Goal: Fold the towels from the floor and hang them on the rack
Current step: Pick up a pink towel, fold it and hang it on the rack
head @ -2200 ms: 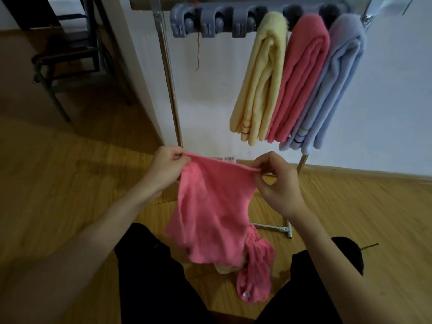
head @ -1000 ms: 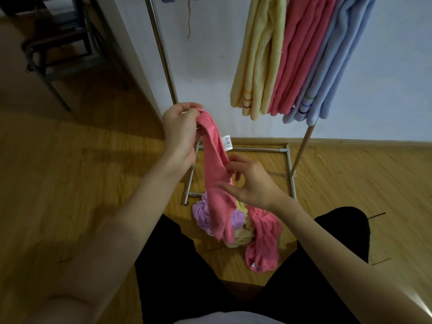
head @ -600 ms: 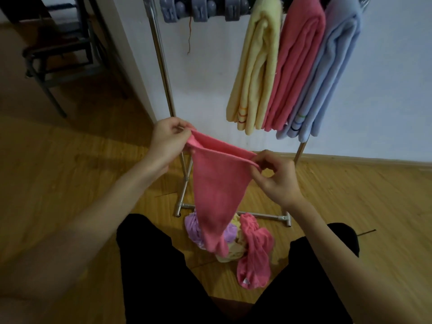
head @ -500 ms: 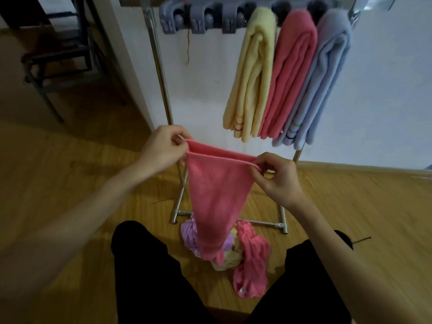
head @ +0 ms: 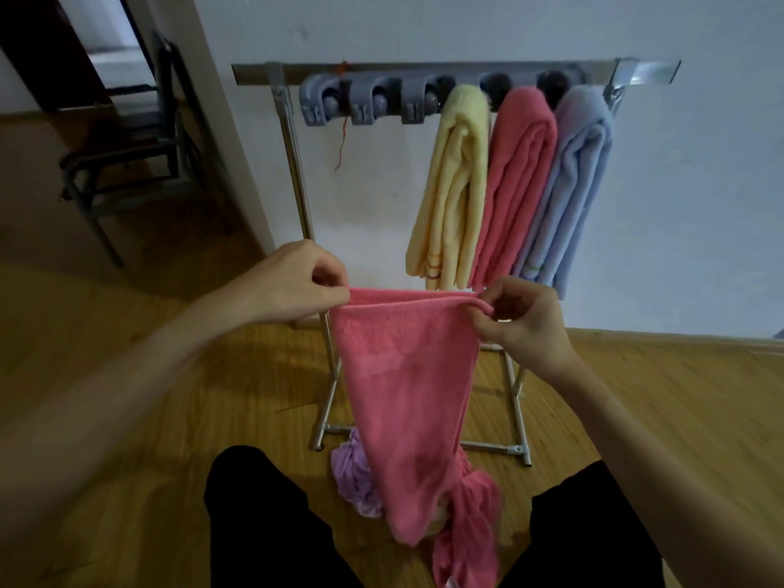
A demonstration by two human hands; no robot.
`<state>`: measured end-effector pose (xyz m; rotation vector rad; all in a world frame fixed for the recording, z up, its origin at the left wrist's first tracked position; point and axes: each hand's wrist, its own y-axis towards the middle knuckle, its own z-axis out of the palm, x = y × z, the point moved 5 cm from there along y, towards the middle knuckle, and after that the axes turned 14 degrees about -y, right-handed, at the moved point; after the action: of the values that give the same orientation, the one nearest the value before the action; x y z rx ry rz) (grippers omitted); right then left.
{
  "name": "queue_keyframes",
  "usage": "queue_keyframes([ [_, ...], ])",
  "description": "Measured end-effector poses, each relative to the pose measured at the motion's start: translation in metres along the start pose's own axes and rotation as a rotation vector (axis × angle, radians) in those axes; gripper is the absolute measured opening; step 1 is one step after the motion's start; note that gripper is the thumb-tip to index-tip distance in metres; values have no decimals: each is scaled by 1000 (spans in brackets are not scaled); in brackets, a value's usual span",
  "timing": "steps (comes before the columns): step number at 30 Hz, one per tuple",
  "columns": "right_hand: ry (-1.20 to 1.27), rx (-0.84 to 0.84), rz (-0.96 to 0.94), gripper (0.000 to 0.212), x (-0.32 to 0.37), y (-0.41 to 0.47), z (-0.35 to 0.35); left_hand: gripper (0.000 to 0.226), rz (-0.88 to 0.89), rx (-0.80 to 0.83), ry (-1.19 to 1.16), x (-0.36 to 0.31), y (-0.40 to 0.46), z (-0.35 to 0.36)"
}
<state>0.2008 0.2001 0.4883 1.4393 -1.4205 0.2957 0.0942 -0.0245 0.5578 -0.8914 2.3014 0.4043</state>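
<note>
A pink towel (head: 407,388) hangs doubled over in front of me, its top edge stretched level. My left hand (head: 297,286) pinches the left top corner and my right hand (head: 522,320) pinches the right one. Behind it stands the metal rack (head: 292,163) with grey clips (head: 365,99) on its top bar. A folded yellow towel (head: 454,184), a pink one (head: 517,180) and a light blue one (head: 568,188) hang from the right-hand clips. On the floor under the held towel lie a purple towel (head: 354,477), another pink towel (head: 471,528) and a partly hidden yellowish one.
The three leftmost clips on the rack hold nothing. The rack's base tubes (head: 488,447) lie on the wooden floor just beyond the pile. My dark trouser legs (head: 263,524) flank the pile. A dark metal chair (head: 127,150) stands at the back left by a doorway.
The towel went from hanging lengthwise under my left hand to being doubled and held by both top corners; my hands have spread apart and the view has tilted up to show the whole rack bar.
</note>
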Motion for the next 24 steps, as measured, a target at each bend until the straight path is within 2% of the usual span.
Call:
queue_keyframes([
  [4,132,-102,42,36,5,8,-7,13,22,-40,107,-9,0,-10],
  [7,94,-128,88,24,2,14,-7,12,22,3,79,-11,2,-7],
  [9,73,-123,97,14,2,14,-2,21,26,90,-8,-11,1,3],
  [12,79,-137,146,16,-2,12,5,37,74,219,-63,-13,-6,17],
  [16,75,-136,187,9,-4,14,14,51,188,326,-2,-13,-11,28],
  [21,51,-143,140,8,1,23,23,42,183,436,104,-13,-14,37],
  [24,27,-138,111,13,3,27,28,51,182,482,146,-16,-15,38],
])
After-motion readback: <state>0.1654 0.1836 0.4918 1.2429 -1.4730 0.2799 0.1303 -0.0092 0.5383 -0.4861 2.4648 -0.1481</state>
